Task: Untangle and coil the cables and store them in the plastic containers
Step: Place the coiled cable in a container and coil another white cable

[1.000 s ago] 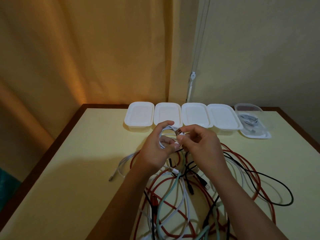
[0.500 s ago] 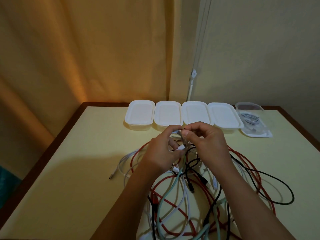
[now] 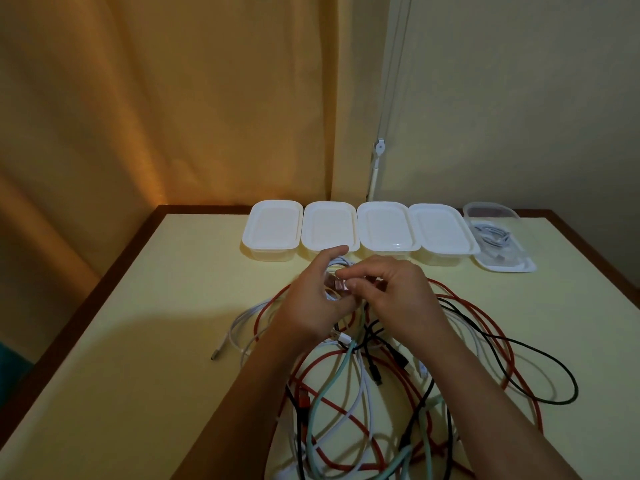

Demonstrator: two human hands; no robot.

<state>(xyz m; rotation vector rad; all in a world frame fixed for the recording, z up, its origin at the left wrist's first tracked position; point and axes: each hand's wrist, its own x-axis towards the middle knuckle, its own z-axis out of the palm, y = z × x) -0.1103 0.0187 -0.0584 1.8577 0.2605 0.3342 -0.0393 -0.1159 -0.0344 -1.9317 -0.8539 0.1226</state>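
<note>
The left hand (image 3: pixel 311 299) is holding a small coil of white cable (image 3: pixel 337 266), its fingers curling round the loops and its index finger reaching up over the top of them. The right hand (image 3: pixel 394 292) is meeting it from the other side, thumb and forefinger pinching the cable's pinkish plug (image 3: pixel 341 284) right against the coil; its other fingers are folding in loosely behind. Both hands are hovering above the pale yellow table (image 3: pixel 138 341), touching each other at the fingertips.

Directly beneath and nearer the person than the hands, a tangle of cables (image 3: pixel 363 393) is lying spread across the table: red (image 3: pixel 485 323), black (image 3: pixel 540 365), mint green (image 3: pixel 332 382) and white strands crossing over one another, with both forearms passing above them and hiding part of the heap. Out to the left of the left hand, a white cable (image 3: pixel 239 327) is trailing clear of the pile, ending in a plug.

Just beyond the hands, four lidded white containers (image 3: pixel 360 230) are standing side by side in a row, edges touching. Beyond the right hand and further right, a clear container (image 3: pixel 491 216) with a coiled white cable (image 3: pixel 491 237) inside is sitting on its white lid (image 3: pixel 505 266). Behind the row, an orange curtain (image 3: pixel 173 98) and a pale wall (image 3: pixel 519 98) are closing off the view.
</note>
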